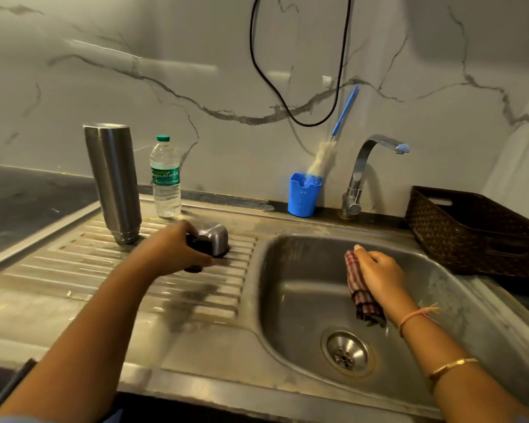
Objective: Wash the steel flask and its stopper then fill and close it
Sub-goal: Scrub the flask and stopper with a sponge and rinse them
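Note:
The tall steel flask (113, 181) stands mouth down on the ribbed drainboard (74, 264), left of centre. Beside it to the right lies the steel cap (216, 238). My left hand (171, 248) grips a dark stopper (196, 242) right against that cap; my fingers hide most of the stopper. Over the sink basin (306, 288), my right hand (379, 274) holds a red-and-white checked cloth (359, 288) that hangs down from my fist.
A clear plastic water bottle (165, 178) with a green cap stands behind the flask. A blue cup (303, 195) with a bottle brush (322, 157) sits by the wall. The tap (367, 166) is off. A dark woven basket (477, 230) stands right of the sink.

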Available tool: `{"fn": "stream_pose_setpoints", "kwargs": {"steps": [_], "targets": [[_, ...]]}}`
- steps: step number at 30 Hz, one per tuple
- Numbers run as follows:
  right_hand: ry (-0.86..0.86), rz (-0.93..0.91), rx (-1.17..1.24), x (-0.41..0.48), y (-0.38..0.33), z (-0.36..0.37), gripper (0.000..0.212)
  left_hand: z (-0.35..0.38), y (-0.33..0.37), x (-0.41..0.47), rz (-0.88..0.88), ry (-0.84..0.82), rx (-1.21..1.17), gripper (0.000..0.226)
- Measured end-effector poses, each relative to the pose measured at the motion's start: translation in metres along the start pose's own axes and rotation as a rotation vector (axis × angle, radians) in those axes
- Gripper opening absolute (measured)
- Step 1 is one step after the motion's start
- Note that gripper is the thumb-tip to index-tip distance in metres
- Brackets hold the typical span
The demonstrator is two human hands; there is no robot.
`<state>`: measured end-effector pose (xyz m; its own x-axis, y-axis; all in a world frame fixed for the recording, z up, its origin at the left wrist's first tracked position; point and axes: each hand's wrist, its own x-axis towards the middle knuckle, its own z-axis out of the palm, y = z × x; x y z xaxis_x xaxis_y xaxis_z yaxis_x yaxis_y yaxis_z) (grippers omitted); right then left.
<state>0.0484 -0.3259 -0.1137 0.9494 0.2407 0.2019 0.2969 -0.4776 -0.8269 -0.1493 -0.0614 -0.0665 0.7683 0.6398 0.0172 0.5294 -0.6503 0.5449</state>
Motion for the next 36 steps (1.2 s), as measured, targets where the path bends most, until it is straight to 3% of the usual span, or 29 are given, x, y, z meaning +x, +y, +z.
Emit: {"fn": "stream_pose_setpoints", "kwargs": {"steps": [5,10,21,36], "targets": [[-0.049,-0.014,-0.010,-0.005,-0.009,0.017,0.052,-0.012,-0.037,0.023,-0.108,0.198,0.073,0.061],[-0.065,-0.030,-0.023,-0.009,-0.012,0.026,0.052,-0.009,-0.049,0.043,-0.078,0.336,-0.011,0.057],[-0.074,0.044,0.010,-0.006,-0.009,0.028,0.052,0.005,-0.056,0.061,-0.009,0.238,0.007,0.052],[-0.038,0.107,0.108,-0.005,-0.009,0.019,0.049,0.013,-0.063,0.067,-0.006,0.250,0.060,0.085]]}}
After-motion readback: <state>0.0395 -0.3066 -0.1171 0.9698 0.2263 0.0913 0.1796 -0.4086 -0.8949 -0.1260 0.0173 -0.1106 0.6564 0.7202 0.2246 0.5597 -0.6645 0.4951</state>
